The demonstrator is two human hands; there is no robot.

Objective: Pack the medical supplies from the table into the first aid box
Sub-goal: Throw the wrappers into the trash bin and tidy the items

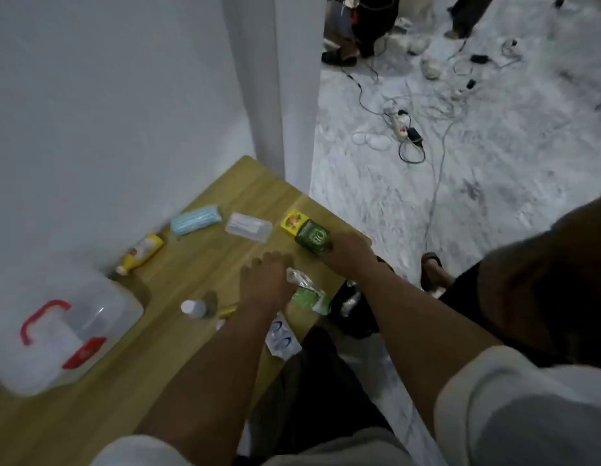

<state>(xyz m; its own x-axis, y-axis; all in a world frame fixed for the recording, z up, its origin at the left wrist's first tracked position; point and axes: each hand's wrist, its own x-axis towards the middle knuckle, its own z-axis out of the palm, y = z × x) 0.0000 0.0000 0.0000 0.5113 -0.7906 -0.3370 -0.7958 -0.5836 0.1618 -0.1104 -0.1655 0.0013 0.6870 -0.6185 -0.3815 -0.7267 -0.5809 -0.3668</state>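
The clear first aid box (73,317) with a red handle and red latch stands shut at the table's left edge. My right hand (351,255) grips a dark green box (312,237), which leans against a small yellow box (292,220). My left hand (265,280) lies flat on the table, fingers apart, touching a clear packet with green contents (307,290). Farther back lie a pack of blue face masks (195,220), a clear packet of white items (248,227) and a yellow bottle (141,252). A small white-capped bottle (194,308) and a white sachet (281,338) sit near my left forearm.
The wooden table (124,381) stands against a white wall (107,112). To the right, the marble floor holds a power strip (400,124) with tangled cables. Another person's sandalled foot (432,269) is near the table corner, and more legs stand far back.
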